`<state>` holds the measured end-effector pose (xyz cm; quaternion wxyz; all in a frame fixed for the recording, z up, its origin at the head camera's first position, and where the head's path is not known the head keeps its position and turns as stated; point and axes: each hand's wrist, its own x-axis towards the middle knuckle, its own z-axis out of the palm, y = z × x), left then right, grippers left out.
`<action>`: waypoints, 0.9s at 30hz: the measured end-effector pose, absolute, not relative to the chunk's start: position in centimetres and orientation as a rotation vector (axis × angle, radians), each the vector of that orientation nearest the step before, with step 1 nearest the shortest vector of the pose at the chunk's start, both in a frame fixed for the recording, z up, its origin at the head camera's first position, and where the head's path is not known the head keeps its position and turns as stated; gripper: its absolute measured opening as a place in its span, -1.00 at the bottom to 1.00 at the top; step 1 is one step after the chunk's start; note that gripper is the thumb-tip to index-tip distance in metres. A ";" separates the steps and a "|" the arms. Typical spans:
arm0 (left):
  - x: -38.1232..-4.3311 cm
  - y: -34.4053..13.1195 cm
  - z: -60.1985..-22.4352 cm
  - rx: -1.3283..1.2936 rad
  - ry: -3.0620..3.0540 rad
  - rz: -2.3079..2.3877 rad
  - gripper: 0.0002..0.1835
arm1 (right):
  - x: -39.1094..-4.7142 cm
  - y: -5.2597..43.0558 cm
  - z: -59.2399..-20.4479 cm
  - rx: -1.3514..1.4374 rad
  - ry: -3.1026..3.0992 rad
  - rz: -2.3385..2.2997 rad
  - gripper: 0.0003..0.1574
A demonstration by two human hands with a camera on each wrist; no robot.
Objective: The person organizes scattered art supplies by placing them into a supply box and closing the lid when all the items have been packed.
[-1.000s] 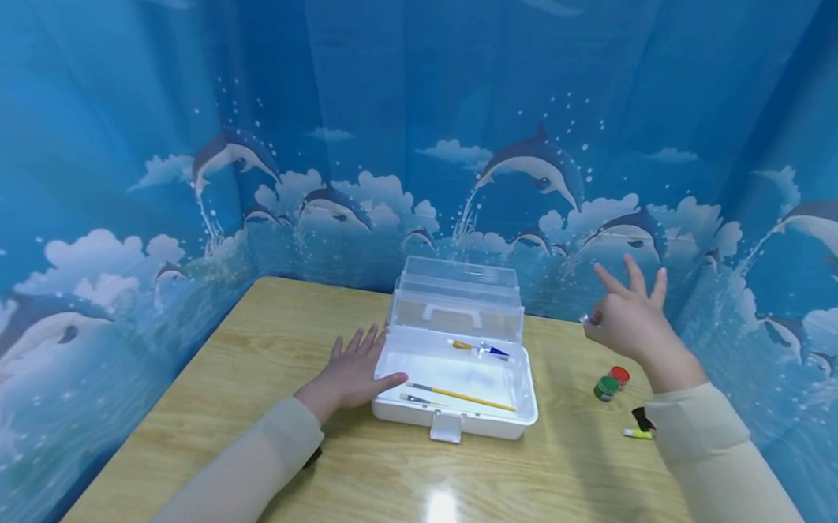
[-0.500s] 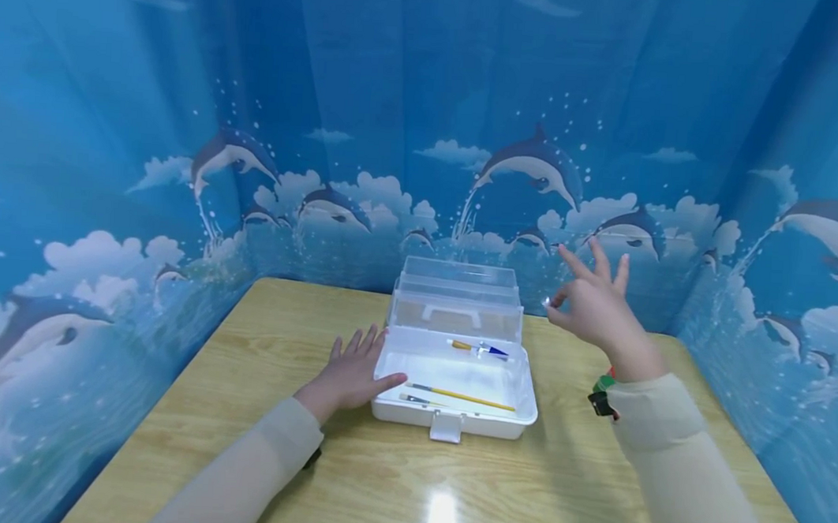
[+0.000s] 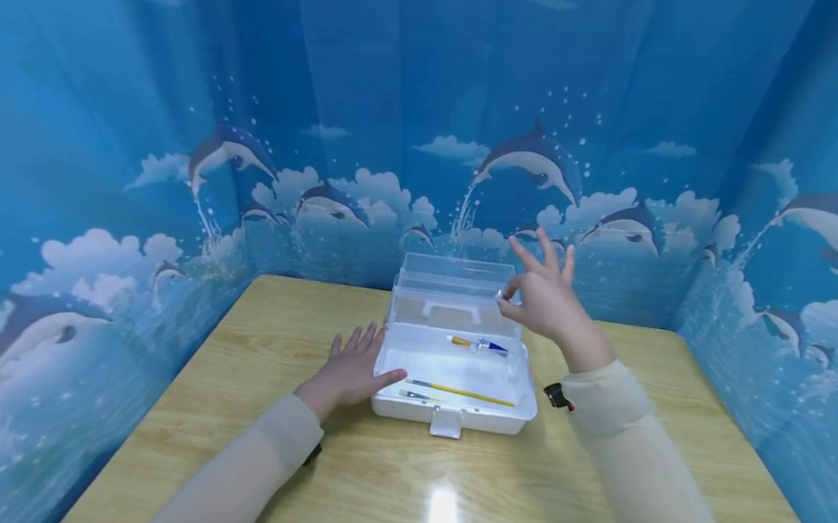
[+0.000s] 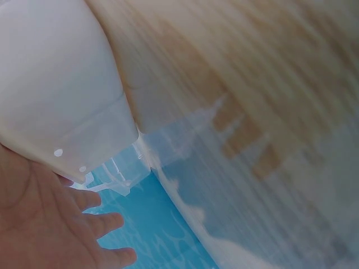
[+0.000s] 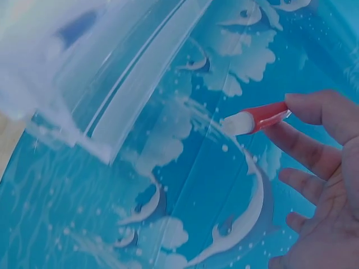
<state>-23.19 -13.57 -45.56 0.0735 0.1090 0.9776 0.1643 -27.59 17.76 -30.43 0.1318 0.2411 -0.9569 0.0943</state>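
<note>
An open white plastic box (image 3: 453,421) with a clear raised lid (image 3: 431,294) stands on the table. Inside lie a long yellow-handled paintbrush (image 3: 465,392), a second brush (image 3: 415,395) beside it, and a blue-and-orange brush (image 3: 479,344) at the back. My left hand (image 3: 345,372) rests with spread fingers against the box's left side, its thumb over the rim. Above the box's right back corner, my right hand (image 3: 548,300) pinches a small red paint tube (image 5: 269,116) with a white cap between thumb and index finger. The other fingers are raised.
The wooden table (image 3: 243,363) carries the box near its back edge. A blue dolphin-print curtain (image 3: 369,132) hangs close behind and on both sides. My right sleeve (image 3: 617,414) covers part of the table's right side.
My right hand has moved left with the paint tube, from the table's right side to the box. The red and green jars and yellow tube are now hidden. My left hand stays put.
</note>
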 end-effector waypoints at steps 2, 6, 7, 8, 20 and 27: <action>-23.2 -13.6 -45.5 0.320 2.933 0.489 0.07 | -27.7 17.1 -30.6 0.726 -2.772 0.285 -0.83; -23.3 -13.7 -45.7 0.322 2.929 0.487 0.06 | -27.9 15.6 -30.8 0.780 -2.755 0.319 -0.84; -23.4 -13.7 -45.7 0.321 2.928 0.485 0.06 | -27.9 15.3 -30.8 0.792 -2.749 0.327 -0.85; -23.4 -13.7 -45.8 0.323 2.927 0.487 0.06 | -28.0 14.9 -30.8 0.800 -2.743 0.332 -0.85; -23.4 -13.5 -45.5 0.292 2.921 0.485 0.08 | -29.2 11.3 -32.4 0.875 -2.740 0.335 -0.83; -23.3 -13.6 -45.5 0.327 2.929 0.495 0.05 | -29.8 9.4 -34.0 0.919 -2.779 0.354 -0.86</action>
